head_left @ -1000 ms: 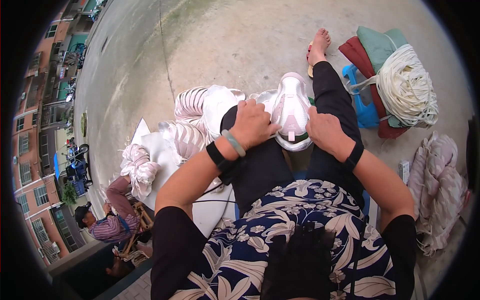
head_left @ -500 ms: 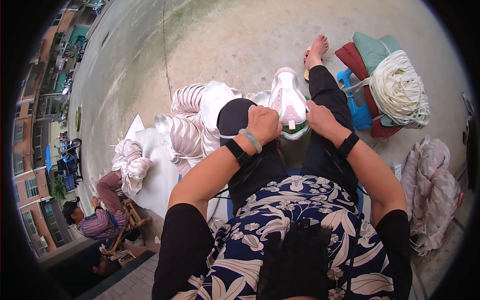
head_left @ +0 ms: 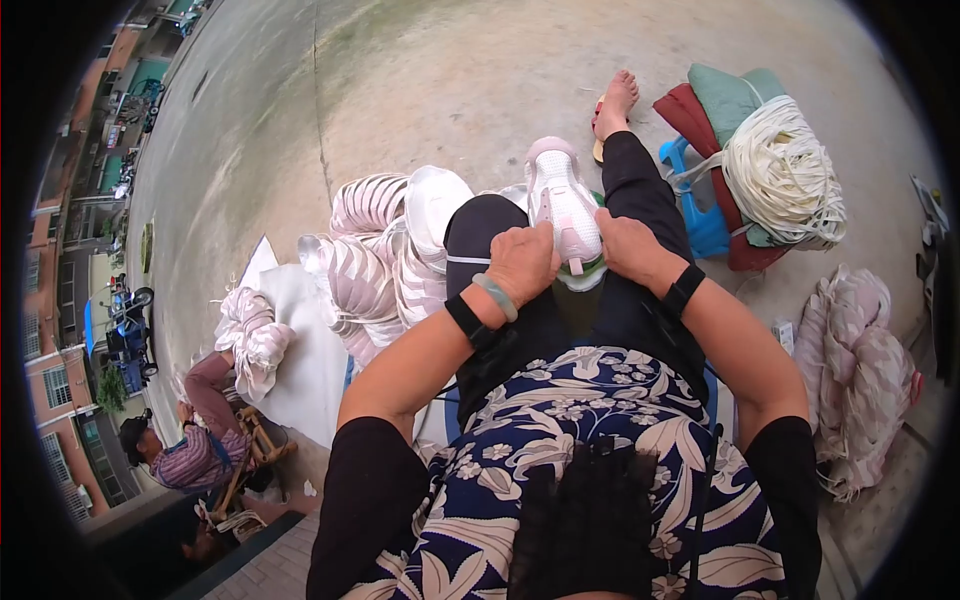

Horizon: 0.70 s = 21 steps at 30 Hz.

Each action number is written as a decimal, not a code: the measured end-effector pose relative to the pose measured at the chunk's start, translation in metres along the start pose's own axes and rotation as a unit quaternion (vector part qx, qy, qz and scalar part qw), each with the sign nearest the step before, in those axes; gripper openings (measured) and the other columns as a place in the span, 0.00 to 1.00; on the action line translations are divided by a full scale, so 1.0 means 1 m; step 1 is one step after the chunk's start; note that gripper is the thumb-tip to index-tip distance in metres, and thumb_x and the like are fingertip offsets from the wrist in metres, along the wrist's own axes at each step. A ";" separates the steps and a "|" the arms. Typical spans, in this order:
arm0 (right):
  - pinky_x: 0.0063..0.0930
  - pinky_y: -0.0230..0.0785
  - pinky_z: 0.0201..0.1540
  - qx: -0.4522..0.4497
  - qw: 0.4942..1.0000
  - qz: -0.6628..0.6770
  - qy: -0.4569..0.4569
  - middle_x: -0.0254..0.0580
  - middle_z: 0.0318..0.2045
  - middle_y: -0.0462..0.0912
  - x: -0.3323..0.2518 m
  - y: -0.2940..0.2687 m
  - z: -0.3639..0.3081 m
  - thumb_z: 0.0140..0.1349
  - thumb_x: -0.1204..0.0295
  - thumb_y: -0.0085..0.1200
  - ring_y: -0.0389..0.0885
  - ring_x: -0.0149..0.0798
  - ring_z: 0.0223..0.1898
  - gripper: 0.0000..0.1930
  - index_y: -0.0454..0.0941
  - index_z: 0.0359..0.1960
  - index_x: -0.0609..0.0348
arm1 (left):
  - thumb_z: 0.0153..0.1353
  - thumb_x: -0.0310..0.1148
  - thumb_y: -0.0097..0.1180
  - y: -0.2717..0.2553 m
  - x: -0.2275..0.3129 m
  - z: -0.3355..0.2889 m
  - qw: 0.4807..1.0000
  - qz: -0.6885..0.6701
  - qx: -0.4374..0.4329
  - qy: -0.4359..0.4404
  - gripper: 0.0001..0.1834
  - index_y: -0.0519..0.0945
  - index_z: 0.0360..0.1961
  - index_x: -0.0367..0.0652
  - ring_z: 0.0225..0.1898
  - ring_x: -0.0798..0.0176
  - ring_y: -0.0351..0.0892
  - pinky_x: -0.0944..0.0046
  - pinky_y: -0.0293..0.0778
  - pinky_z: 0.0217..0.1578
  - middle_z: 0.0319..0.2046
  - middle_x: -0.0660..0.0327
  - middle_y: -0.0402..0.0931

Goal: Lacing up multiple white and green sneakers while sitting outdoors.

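Far left, at the frame edge: a seated person [head_left: 190,440] in a striped top, well apart from the work. Beside them, a white sheet [head_left: 300,350] on the ground with a cloth bundle [head_left: 250,335] on its left edge.

Next right: a heap of striped shoe uppers [head_left: 375,255] lies against the wearer's left knee, touching the sheet.

Centre: the shoe [head_left: 562,205], white with a pale pink toe, rests sole-down on the lap between the knees, toe pointing away. Left hand [head_left: 520,262] lies on the shoe's near left side, fingers curled onto it; grip closed on the shoe. Right hand [head_left: 632,248] presses the shoe's right flank near the heel; grip likewise on the shoe.

Versus half a second ago: the shoe sits in the same spot on the lap and both hands stay on it; the left hand has slid slightly toward the heel.

Right: a blue stool [head_left: 700,215] with a coil of white cord [head_left: 785,170] and folded cloths [head_left: 725,100] just beside the right leg. Far right: a pink crumpled cloth [head_left: 860,370].

Open room: bare concrete ground [head_left: 450,80] ahead of the knees, clear to the top edge; flanks are crowded on both sides.
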State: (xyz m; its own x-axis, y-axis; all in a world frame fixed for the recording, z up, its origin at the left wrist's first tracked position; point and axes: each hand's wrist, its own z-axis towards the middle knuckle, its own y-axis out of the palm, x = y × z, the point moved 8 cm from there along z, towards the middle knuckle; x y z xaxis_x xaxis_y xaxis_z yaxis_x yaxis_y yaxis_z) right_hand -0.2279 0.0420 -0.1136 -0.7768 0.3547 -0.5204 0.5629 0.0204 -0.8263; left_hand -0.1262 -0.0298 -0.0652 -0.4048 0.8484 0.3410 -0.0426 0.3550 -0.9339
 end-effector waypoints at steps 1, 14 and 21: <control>0.45 0.70 0.34 0.006 1.000 -0.014 -0.009 0.60 0.25 0.78 -0.004 -0.004 0.000 0.47 0.80 0.46 0.78 0.57 0.32 0.10 0.66 0.33 0.67 | 0.47 0.34 0.50 -0.001 -0.002 0.000 1.000 -0.012 -0.003 -0.012 0.10 0.71 0.26 0.38 0.24 0.45 0.76 0.48 0.71 0.27 0.19 0.48 0.74; 0.43 0.70 0.38 -0.040 0.999 -0.022 0.005 0.59 0.28 0.78 0.009 -0.001 0.017 0.46 0.78 0.49 0.78 0.56 0.35 0.08 0.74 0.29 0.66 | 0.47 0.34 0.50 0.012 -0.012 0.012 0.999 -0.039 0.010 0.001 0.12 0.69 0.28 0.36 0.25 0.43 0.75 0.48 0.70 0.28 0.19 0.46 0.73; 0.47 0.68 0.34 0.052 0.998 0.027 -0.027 0.59 0.23 0.76 0.002 -0.011 0.002 0.47 0.77 0.46 0.76 0.58 0.30 0.09 0.67 0.33 0.65 | 0.45 0.32 0.51 0.005 0.003 0.011 0.997 -0.028 -0.002 0.077 0.22 0.67 0.44 0.37 0.24 0.48 0.75 0.51 0.70 0.26 0.19 0.49 0.72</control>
State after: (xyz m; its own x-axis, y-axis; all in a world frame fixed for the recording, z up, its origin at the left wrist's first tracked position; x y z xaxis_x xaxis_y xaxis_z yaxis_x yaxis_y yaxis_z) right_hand -0.2360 0.0405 -0.1060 -0.7624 0.3010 -0.5729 0.5737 -0.0952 -0.8135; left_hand -0.1381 -0.0295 -0.0703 -0.2560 0.8778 0.4050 -0.0581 0.4042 -0.9128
